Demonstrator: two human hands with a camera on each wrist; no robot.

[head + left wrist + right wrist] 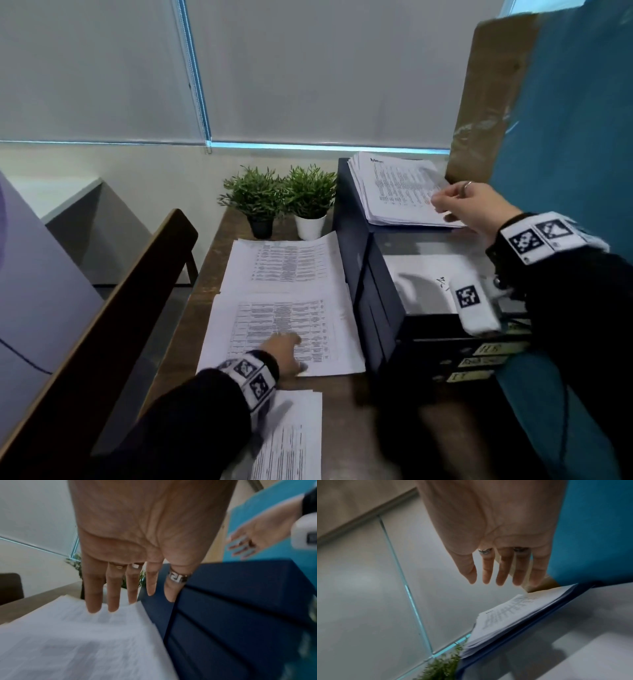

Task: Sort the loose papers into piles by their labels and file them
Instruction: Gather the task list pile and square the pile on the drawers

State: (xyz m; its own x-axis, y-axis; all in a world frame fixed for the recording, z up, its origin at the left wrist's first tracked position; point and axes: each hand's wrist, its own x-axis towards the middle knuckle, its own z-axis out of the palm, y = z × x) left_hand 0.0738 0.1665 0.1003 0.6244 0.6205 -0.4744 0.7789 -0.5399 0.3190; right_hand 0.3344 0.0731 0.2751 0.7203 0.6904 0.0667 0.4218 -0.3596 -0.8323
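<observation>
Three piles of printed papers lie on the wooden desk: a far pile (291, 263), a middle pile (315, 318) (68, 628) and a near pile (294, 442). My left hand (287, 346) (120, 601) hovers low over the middle pile with straight, spread fingers and holds nothing. A thicker stack of papers (397, 192) (510, 612) sits on top of the dark blue drawer unit (376, 308) (231, 601). My right hand (448, 205) (501, 580) is at that stack's right edge, fingers loosely extended just above it. Whether either hand touches the paper is unclear.
Two small potted plants (255, 195) (310, 195) stand at the back of the desk. A wooden chair back (102, 325) is on the left. A teal partition (565, 120) and cardboard sheet (486, 96) rise on the right. Yellow drawer labels (486, 349) face me.
</observation>
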